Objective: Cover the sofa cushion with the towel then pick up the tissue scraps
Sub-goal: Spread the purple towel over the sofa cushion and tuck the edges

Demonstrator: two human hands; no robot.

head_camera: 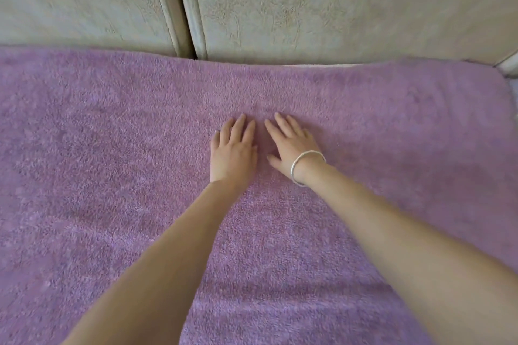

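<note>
A fluffy purple towel (112, 162) lies spread flat over the sofa seat cushion and fills most of the view. Its far edge runs along the foot of the back cushions. My left hand (233, 148) lies palm down on the towel near its middle, fingers straight and pointing away from me. Right beside it, my right hand (291, 145) also rests flat on the towel with fingers spread; a silver bangle sits on that wrist. A thin pale strip of seat cushion (316, 65) shows past the towel's far edge. No tissue scraps are in view.
Two beige, patterned sofa back cushions (336, 3) stand upright behind the towel, with a vertical gap (183, 8) between them. At the far right the towel's corner (501, 75) ends near a pale sofa edge.
</note>
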